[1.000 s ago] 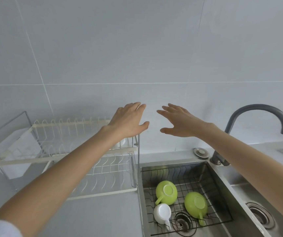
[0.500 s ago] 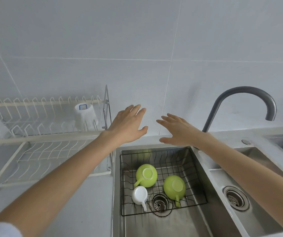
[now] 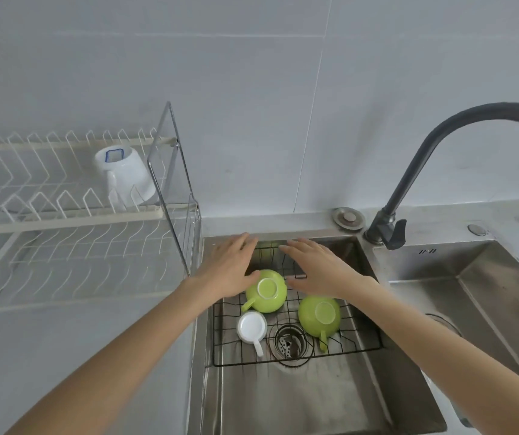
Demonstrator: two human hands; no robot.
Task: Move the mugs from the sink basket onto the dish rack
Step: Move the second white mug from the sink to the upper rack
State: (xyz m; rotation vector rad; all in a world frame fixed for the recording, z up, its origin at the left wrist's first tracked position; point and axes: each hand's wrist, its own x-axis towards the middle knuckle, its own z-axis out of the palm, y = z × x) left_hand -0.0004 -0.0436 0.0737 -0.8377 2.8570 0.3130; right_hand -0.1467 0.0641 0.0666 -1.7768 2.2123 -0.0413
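A black wire sink basket (image 3: 361,346) lies in the left sink bowl. Three mugs sit upside down in it: a green mug (image 3: 266,291) at the back, a second green mug (image 3: 319,315) to the right, and a small white mug (image 3: 251,328) at the front left. My left hand (image 3: 230,268) is open, palm down, just left of the back green mug. My right hand (image 3: 317,268) is open above the basket's back, just right of that mug. A white two-tier dish rack (image 3: 63,215) stands on the counter to the left, with one white mug (image 3: 126,177) upside down on its upper tier.
A dark curved faucet (image 3: 440,146) rises behind the sink's right corner. A second sink bowl (image 3: 477,293) lies to the right. The drain strainer (image 3: 289,342) shows under the basket. Grey counter (image 3: 79,340) lies in front of the rack; a tiled wall stands behind.
Both hands have dropped from in front of the wall down over the sink basket, flanking the back green mug. The view has tilted down and shifted right.
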